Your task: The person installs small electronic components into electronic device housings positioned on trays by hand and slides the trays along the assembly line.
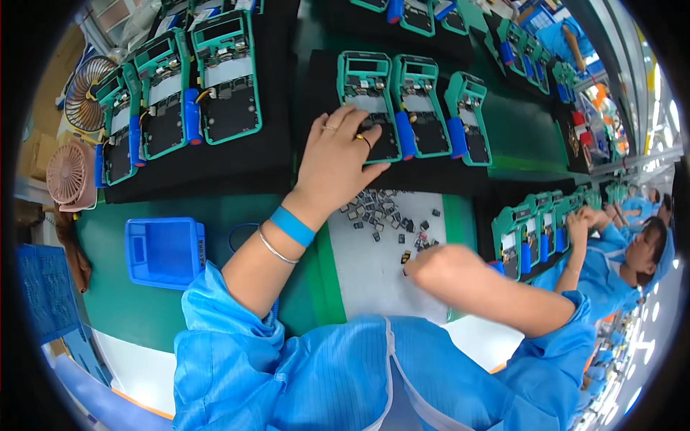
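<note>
My left hand (336, 154) rests over the nearest green-framed handheld device (366, 90) in the middle row, fingers bent and gripping its lower part. The device lies with its inside showing: a dark screen window, a circuit board and a black lower panel. The hand hides its lower left side. My right hand (442, 271) is over the near right side of a pile of small dark memory cards (384, 212). It is blurred and its fingertips are hidden, so I cannot tell what it holds. The cards lie scattered on a grey mat (359, 280).
Two more such devices (420, 108) with blue cylindrical batteries lie to the right on black cloth. Several others (226, 79) lie at the left. A blue bin (164, 251) stands on the green table, near a pink fan (70, 176). A co-worker (618, 251) sits at the right.
</note>
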### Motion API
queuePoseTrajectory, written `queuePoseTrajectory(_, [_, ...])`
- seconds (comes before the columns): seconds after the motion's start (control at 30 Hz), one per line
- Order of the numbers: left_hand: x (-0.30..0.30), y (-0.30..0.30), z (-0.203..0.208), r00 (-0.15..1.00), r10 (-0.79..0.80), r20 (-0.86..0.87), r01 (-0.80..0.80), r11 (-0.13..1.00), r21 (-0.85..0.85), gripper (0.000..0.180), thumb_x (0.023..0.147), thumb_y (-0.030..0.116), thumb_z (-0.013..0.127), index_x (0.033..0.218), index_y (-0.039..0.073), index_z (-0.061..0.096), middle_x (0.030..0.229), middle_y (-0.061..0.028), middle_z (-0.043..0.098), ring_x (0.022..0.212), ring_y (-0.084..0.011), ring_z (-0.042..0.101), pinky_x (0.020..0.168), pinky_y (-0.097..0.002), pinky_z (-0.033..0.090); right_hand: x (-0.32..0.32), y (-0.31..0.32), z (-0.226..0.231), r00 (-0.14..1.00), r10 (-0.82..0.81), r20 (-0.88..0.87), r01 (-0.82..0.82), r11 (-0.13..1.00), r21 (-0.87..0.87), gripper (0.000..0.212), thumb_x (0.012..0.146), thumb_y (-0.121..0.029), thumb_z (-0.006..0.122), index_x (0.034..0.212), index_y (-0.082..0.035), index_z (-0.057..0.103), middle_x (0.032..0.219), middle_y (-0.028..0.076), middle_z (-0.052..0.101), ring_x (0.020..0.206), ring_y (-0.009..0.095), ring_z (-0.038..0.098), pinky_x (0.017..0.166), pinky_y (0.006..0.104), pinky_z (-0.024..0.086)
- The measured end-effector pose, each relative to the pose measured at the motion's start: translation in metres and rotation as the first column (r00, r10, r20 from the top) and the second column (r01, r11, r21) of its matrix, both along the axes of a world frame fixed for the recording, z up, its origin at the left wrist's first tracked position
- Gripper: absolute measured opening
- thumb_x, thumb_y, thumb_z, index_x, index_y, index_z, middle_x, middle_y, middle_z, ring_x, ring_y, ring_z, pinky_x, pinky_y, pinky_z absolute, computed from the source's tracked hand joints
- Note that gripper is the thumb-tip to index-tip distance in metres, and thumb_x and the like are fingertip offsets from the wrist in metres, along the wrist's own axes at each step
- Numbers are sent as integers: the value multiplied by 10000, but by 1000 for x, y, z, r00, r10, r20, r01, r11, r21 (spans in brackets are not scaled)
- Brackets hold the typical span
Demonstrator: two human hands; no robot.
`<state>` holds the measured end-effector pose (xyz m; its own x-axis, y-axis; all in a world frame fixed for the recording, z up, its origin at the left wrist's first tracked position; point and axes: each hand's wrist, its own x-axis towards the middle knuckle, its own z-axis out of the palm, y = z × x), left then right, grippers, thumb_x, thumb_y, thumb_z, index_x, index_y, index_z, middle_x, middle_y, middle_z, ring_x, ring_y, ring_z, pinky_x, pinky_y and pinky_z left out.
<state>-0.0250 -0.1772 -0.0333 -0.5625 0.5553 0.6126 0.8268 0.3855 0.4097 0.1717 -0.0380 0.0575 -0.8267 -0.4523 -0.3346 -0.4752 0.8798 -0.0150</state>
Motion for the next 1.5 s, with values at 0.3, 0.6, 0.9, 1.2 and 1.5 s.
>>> queuePoseTrajectory(0.3, [-1, -4, 3, 996, -47, 73, 45, 999, 22, 476, 706, 279, 839, 1126, 93, 713, 1251, -80, 565, 1270, -272, 494, 1080, -488, 370, -193, 52, -4, 803, -136, -581, -47, 957, -288, 85, 817, -88, 727, 891, -53, 702, 823, 72, 621, 825, 283, 625, 701, 386, 517])
queuePoseTrajectory(0.6, [-1, -4, 0, 994, -21, 103, 18, 999, 27, 479, 701, 287, 846, 1121, 96, 717, 1256, -72, 563, 1287, -264, 482, 1093, -489, 365, -214, 50, -19, 827, -29, -561, -21, 996, -82, 46, 810, -100, 686, 832, -82, 650, 853, 46, 591, 902, 252, 626, 732, 364, 547])
queuePoseTrajectory(0.9, [-1, -4, -2, 997, -2, 79, 1, 1000, 16, 464, 718, 301, 835, 1117, 98, 713, 1258, -71, 557, 1292, -262, 474, 1095, -480, 363, -213, 44, -15, 832, 117, -543, -40, 988, 151, 107, 754, -79, 646, 860, -86, 639, 926, 35, 598, 981, 232, 615, 736, 329, 581])
queuePoseTrajectory(1.2, [0, -5, -1, 997, 0, 74, 2, 1000, -30, 468, 733, 313, 825, 1135, 107, 708, 1264, -68, 559, 1291, -257, 475, 1099, -478, 361, -221, 44, -15, 787, 27, -616, -4, 999, 39, 114, 775, -103, 694, 846, -95, 605, 861, 46, 575, 889, 252, 609, 677, 374, 546])
queuePoseTrajectory(1.5, [-4, -4, 2, 998, -30, 59, 31, 999, -11, 438, 725, 280, 820, 1112, 95, 731, 1233, -66, 606, 1245, -267, 514, 1066, -452, 385, -184, 28, -3, 793, -256, -553, 168, 964, -205, 91, 857, -155, 674, 905, -96, 624, 899, 68, 631, 900, 296, 630, 719, 411, 543])
